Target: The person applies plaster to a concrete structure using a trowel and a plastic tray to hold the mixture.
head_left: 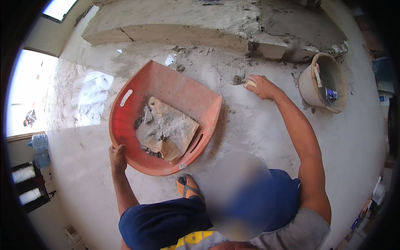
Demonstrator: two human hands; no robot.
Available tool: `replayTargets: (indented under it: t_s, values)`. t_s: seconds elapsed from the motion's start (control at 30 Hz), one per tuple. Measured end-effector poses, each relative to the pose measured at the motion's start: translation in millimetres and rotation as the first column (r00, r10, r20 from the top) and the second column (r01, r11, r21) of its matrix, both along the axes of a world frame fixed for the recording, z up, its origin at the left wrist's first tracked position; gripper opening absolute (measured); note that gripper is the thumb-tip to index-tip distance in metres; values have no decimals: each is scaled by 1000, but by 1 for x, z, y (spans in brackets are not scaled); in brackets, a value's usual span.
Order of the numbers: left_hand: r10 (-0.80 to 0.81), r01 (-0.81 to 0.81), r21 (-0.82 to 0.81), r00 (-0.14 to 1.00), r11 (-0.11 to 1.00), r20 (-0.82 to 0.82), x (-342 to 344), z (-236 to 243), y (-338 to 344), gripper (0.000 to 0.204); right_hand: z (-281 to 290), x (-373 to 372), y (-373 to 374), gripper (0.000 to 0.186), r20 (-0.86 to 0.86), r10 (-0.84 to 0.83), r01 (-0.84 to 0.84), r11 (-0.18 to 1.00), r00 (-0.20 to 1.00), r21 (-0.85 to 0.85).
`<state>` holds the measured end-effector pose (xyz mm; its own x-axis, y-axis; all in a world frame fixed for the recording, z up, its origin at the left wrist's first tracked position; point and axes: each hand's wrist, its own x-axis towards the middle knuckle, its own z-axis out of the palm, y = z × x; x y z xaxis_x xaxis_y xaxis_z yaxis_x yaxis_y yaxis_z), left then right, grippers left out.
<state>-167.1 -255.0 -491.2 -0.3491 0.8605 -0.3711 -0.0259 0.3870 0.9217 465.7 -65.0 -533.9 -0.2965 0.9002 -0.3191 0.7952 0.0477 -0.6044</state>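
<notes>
A large orange-red plastic scoop pan (196, 93) lies on the dusty floor in front of me, its flat open edge turned away toward the ledge. In it rests a crumpled, dust-covered paper sack (183, 125) among grey rubble. My left hand (118, 157) is closed on the pan's left rim. Off to the pan's right, my right hand (264, 88) grips a small trowel (238, 79) by its pale handle. The trowel's grey blade is low by the floor, beside crumbs of mortar; whether it touches the floor is hard to tell.
Rough cement-covered ledge (175, 33) runs along the far side, with loose debris at its foot. A dirty bucket (307, 89) stands at the right, holding a blue can (331, 93). My sandalled foot (188, 185) is just behind the pan. Water bottle (39, 148) at far left.
</notes>
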Motion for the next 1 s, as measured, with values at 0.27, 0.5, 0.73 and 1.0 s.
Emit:
replayTargets:
  t_s: [0.27, 0.5, 0.73, 1.0]
  values:
    - [127, -128, 25, 991, 991, 40, -58, -21, -75, 41, 43, -66, -64, 42, -174, 185, -239, 895, 967, -377]
    - [176, -177, 27, 983, 984, 51, -73, -19, -95, 42, 6, -146, -77, 42, -278, 346, -439, 779, 896, -447]
    - [146, -147, 22, 989, 989, 16, -74, -1, -67, 36, -2, -165, 58, 38, -193, 162, -226, 898, 968, -378]
    - [80, -77, -54, 995, 996, 54, -35, 6, -5, 33, -15, -146, 162, 36, -128, 7, -42, 961, 992, -273]
